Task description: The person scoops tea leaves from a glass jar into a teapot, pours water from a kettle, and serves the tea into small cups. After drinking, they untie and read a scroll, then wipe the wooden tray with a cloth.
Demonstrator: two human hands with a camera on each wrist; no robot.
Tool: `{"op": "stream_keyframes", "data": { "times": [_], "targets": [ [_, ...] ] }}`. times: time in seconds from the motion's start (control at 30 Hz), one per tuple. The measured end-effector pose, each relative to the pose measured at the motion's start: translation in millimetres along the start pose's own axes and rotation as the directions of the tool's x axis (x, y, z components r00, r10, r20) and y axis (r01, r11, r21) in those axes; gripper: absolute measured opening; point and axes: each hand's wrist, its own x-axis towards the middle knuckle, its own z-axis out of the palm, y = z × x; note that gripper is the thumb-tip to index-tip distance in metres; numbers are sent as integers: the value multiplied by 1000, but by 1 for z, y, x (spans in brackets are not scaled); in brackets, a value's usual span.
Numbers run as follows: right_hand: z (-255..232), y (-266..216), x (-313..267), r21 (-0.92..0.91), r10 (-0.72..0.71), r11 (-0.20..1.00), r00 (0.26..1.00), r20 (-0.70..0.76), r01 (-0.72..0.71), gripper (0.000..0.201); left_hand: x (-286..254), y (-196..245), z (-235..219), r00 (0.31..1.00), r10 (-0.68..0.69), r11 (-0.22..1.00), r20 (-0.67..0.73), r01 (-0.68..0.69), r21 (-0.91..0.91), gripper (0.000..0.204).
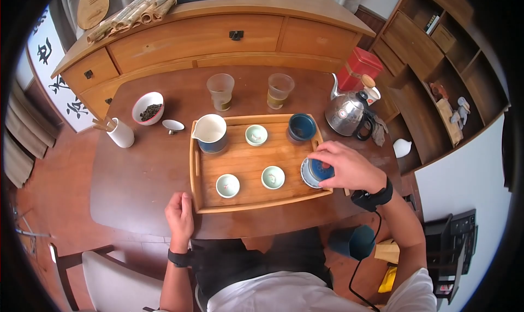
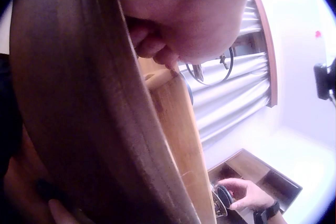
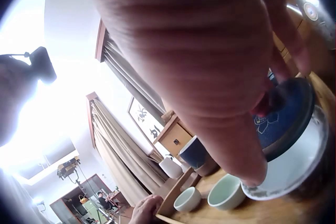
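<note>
My right hand [image 1: 349,167] pinches a dark blue lid [image 1: 321,171] with a flower pattern. The lid stands tilted over a white-lined bowl [image 3: 294,166], covering part of its mouth, at the tray's front right. The thumb reaches down to the bowl's rim in the right wrist view. Loosely curled, my left hand [image 1: 180,214] rests at the table's front edge beside the tray's front left corner and holds nothing. Between the hands, on the wooden tray [image 1: 245,200], two pale green cups [image 1: 227,186] stand in front. A third green cup [image 1: 256,135] is farther back.
A blue-and-white pitcher [image 1: 210,133] and a dark blue cup [image 1: 301,127] stand at the tray's back corners. Behind are two clear plastic cups [image 1: 220,91] and a steel kettle [image 1: 346,113]. A bowl of tea leaves [image 1: 148,109] and a white tool holder [image 1: 121,133] are left.
</note>
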Motion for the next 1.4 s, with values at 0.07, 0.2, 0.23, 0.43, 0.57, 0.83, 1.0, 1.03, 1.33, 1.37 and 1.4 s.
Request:
{"op": "stream_keyframes", "data": {
  "times": [0.07, 0.2, 0.23, 0.43, 0.57, 0.83, 1.0, 1.03, 1.33, 1.37, 1.4],
  "targets": [
    [10, 4, -3, -22, -8, 1000, 1000, -7, 8, 61, 0, 1, 0, 1000, 11, 1000, 1, -11, 16, 26],
    [15, 7, -3, -32, -6, 999, 1000, -10, 6, 63, 1, 1, -1, 999, 47, 993, -12, -45, 107, 26],
    [16, 8, -3, -32, -7, 999, 1000, -9, 6, 63, 0, 1, -2, 999, 45, 992, -12, -43, 121, 26],
    [14, 11, 1, 32, 29, 999, 1000, 3, -29, 62, -1, 4, -1, 999, 34, 994, -15, -32, 100, 25],
    [2, 22, 26, 72, 47, 997, 977, -209, -32, 67, 0, 3, 0, 999, 35, 997, -15, -34, 72, 25],
    [16, 44, 89, -58, 149, 985, 972, -183, -162, 76, 0, 0, -1, 1000, 31, 998, 0, -31, 55, 28],
    [12, 34, 85, -99, 26, 994, 965, -261, -53, 68, -1, 1, -2, 1000, 26, 997, 2, -26, 74, 28],
    [8, 28, 81, -117, -15, 993, 957, -291, -20, 68, 0, 1, -1, 999, 36, 997, -8, -36, 67, 27],
    [0, 3, 71, -182, -128, 981, 938, -321, 71, 68, 0, -1, 0, 998, 57, 997, -29, -55, 56, 29],
    [0, 1, 72, -181, -132, 981, 938, -321, 76, 68, 0, 1, 0, 999, 49, 997, -22, -48, 55, 29],
    [1, 1, 73, -178, -129, 981, 940, -317, 74, 68, 0, 3, 0, 998, 51, 997, -23, -49, 55, 29]
  ]
}}
